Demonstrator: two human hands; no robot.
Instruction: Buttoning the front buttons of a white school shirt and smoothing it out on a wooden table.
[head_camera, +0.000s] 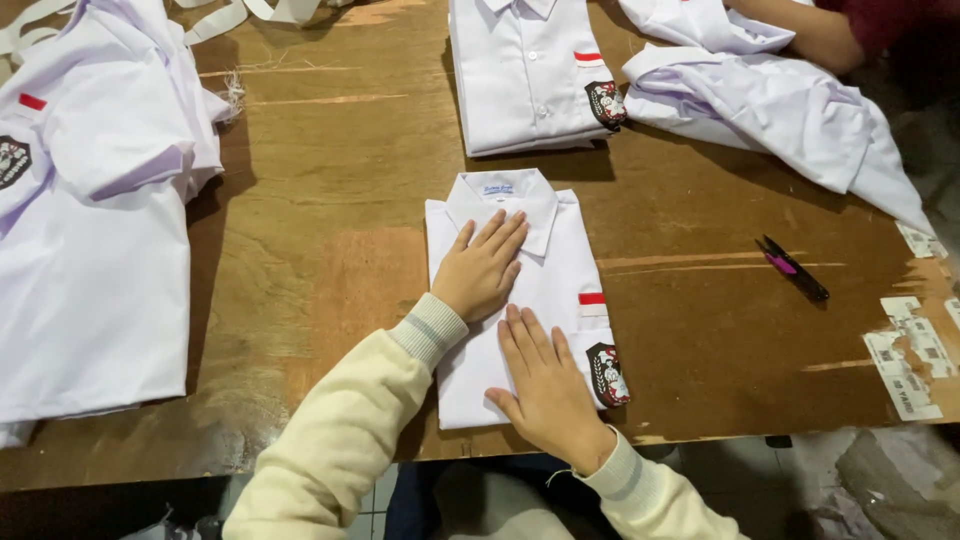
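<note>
Right hand (545, 385): nearest the camera, fingers spread and flat, palm down on the lower half of the folded white shirt (520, 300); it grips nothing, it only presses
Left hand (483, 270): just beyond, also flat and open, fingers close together and pointing up toward the collar (500, 195), fingertips at the collar's lower edge; nothing pinched
Folded white shirt: lies face up on the wooden table (340, 260) near its front edge, in front of the person, collar away from them, a red stripe and a dark badge (608, 374) on the chest pocket side
Doing the pressing well: judging by the flat palms, keep both hands level and smooth outward from the middle so the fold edges stay square and the collar is not crushed
Thread snips (793, 268): black with a pink part, on the table to the right, apart from the shirt
Loose shirts (90, 220): spread at the left
Second folded shirt (530, 70): farther back, well apart
Co-worker's arm (810, 30): far right corner, on a crumpled white shirt (780, 100)
</note>
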